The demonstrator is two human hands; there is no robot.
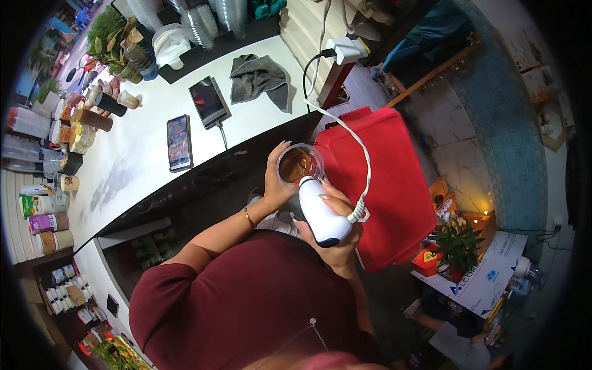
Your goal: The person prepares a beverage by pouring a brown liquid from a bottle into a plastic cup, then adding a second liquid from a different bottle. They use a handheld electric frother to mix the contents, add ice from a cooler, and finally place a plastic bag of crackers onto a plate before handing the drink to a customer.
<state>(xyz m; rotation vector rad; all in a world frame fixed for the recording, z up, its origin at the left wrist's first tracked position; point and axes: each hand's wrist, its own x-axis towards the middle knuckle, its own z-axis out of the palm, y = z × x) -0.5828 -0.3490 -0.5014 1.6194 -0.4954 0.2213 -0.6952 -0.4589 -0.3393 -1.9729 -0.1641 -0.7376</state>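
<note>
My left hand [276, 181] is wrapped around a clear plastic cup [319, 159] with brown liquid [292, 167] in it. In my right hand [340, 240] is a white handheld electric mixer [322, 213], tilted so its head is over the cup's mouth. Its thin metal beater [303, 165] reaches into the cup; how deep it sits in the liquid I cannot tell. A white coiled cord [365, 157] runs from beside the mixer's handle up toward a white plug adapter [348, 50].
A red lidded bin [379, 185] stands right beside my hands. On the white counter [143, 134] lie two phones [179, 143] [209, 101] and a grey cloth [260, 81]. Stacked plastic cups [199, 25] line its back; jars and tubs [83, 136] crowd its left end.
</note>
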